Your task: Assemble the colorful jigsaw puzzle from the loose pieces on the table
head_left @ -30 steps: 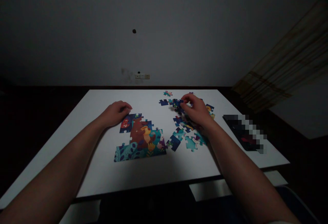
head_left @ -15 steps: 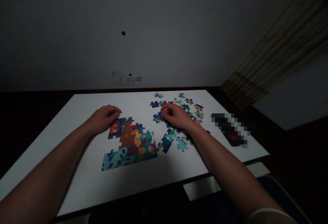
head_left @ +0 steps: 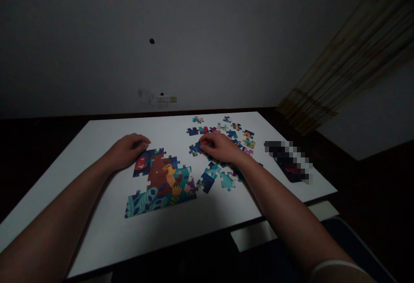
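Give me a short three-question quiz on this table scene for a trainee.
1. True or false: the right hand is over the loose jigsaw pieces.
2. What lies to the right of those pieces on the white table? A, a blurred dark object; B, a coffee mug; C, a pair of scissors.
3. Fill in the blank: the assembled jigsaw section lies nearest the ___ hand.

Key: 1 true; 2 A; 3 left hand.
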The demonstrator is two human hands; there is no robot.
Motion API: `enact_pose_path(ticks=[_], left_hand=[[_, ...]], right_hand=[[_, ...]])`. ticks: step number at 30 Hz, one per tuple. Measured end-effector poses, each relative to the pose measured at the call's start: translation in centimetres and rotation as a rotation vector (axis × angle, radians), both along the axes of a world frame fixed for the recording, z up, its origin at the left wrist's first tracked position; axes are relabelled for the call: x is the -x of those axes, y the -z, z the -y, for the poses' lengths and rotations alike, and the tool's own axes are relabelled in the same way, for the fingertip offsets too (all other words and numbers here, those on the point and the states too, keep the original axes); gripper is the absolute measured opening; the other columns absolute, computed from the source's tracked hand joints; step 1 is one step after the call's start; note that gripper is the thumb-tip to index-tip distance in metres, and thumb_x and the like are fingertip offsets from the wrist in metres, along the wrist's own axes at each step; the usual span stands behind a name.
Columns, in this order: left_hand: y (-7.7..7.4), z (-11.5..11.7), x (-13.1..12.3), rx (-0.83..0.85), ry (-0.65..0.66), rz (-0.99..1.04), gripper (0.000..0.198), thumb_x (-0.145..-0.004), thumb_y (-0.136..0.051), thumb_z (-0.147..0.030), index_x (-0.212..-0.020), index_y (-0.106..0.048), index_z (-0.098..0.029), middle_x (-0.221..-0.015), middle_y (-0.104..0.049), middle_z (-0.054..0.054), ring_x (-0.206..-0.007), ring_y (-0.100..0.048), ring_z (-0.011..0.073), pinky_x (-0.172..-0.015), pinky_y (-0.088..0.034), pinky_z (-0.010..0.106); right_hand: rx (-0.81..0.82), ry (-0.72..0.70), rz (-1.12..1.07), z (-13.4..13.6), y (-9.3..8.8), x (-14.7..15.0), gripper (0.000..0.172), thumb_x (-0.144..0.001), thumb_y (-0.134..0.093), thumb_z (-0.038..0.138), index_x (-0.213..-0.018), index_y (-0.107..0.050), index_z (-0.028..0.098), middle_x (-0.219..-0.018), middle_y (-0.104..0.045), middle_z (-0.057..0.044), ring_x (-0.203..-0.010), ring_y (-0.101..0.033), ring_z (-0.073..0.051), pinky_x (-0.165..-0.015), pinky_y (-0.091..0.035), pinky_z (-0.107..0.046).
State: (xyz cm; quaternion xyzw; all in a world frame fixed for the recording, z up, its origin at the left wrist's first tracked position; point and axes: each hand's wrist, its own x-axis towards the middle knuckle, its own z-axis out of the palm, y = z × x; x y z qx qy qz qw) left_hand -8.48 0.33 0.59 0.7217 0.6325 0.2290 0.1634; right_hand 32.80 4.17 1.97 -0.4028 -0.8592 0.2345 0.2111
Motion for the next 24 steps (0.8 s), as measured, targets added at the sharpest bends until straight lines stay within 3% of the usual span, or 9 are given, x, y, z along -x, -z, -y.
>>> enact_pose_path(ticks=[5,10,12,15,19,21,24], left_hand=[[0.4,-0.2,0.3,-0.01,0.005,0.027,0.059,-0.091,-0.062,-0.076,-0.107,-0.087,-0.025,-0.118,-0.087,0.014,-0.113,-0.081,0.0377,-0.106,-0.064,0.051],[0.5,-0.3,0.4,-0.014,-0.002,0.017,0.062,-0.09,-0.062,-0.079,-0.108,-0.088,-0.025,-0.117,-0.087,0.015,-0.112,-0.081,0.0389,-0.107,-0.064,0.053],[0.5,-0.3,0.4,-0.012,-0.01,0.019,0.064,-0.089,-0.062,-0.08,-0.108,-0.088,-0.025,-0.117,-0.087,0.015,-0.112,-0.081,0.0394,-0.107,-0.064,0.053],[0.6,-0.4,0.5,0.001,-0.015,0.037,0.064,-0.088,-0.064,-0.081,-0.108,-0.088,-0.025,-0.118,-0.088,0.015,-0.112,-0.081,0.0394,-0.107,-0.065,0.053],[0.4,-0.5,0.6,0.019,0.004,0.051,0.064,-0.088,-0.065,-0.081,-0.109,-0.086,-0.025,-0.12,-0.087,0.015,-0.114,-0.08,0.04,-0.109,-0.064,0.054],[0.2,-0.4,0.5,0.041,0.002,0.05,0.064,-0.088,-0.065,-0.08,-0.111,-0.086,-0.023,-0.122,-0.087,0.016,-0.115,-0.08,0.0403,-0.109,-0.064,0.054],[0.0,-0.4,0.4,0.061,-0.023,0.042,0.066,-0.087,-0.065,-0.08,-0.111,-0.084,-0.023,-0.125,-0.087,0.016,-0.117,-0.08,0.0405,-0.112,-0.063,0.055]], right_hand=[[-0.04,-0.019,0.006,-0.3,0.3,-0.2,0.02,-0.107,-0.073,0.031,-0.122,-0.086,0.027,-0.117,-0.089,-0.008,-0.106,-0.082,-0.027,-0.098,-0.059,-0.041],[-0.133,0.056,0.083,-0.1,-0.1,-0.2,0.023,-0.11,-0.069,0.033,-0.124,-0.086,0.028,-0.118,-0.089,-0.008,-0.115,-0.078,-0.03,-0.107,-0.057,-0.046],[-0.158,0.166,0.14,0.0,-0.5,-0.3,0.026,-0.11,-0.066,0.034,-0.126,-0.086,0.028,-0.12,-0.089,-0.009,-0.121,-0.075,-0.033,-0.111,-0.056,-0.05],[-0.192,0.457,0.254,-0.2,-1.1,-1.1,0.037,-0.111,-0.064,0.042,-0.138,-0.083,0.025,-0.135,-0.085,-0.017,-0.141,-0.064,-0.044,-0.12,-0.051,-0.064],[-0.061,0.847,0.374,-1.1,-1.5,-3.7,0.062,-0.113,-0.059,0.054,-0.164,-0.066,0.02,-0.174,-0.06,-0.027,-0.168,-0.034,-0.056,-0.126,-0.033,-0.091],[0.064,0.951,0.407,-1.5,-1.4,-5.3,0.068,-0.113,-0.056,0.057,-0.17,-0.059,0.019,-0.182,-0.048,-0.029,-0.175,-0.02,-0.058,-0.126,-0.028,-0.096],[0.19,1.007,0.412,-2.0,-1.2,-6.9,0.074,-0.114,-0.055,0.062,-0.173,-0.056,0.018,-0.185,-0.04,-0.031,-0.177,-0.012,-0.059,-0.126,-0.025,-0.098]])
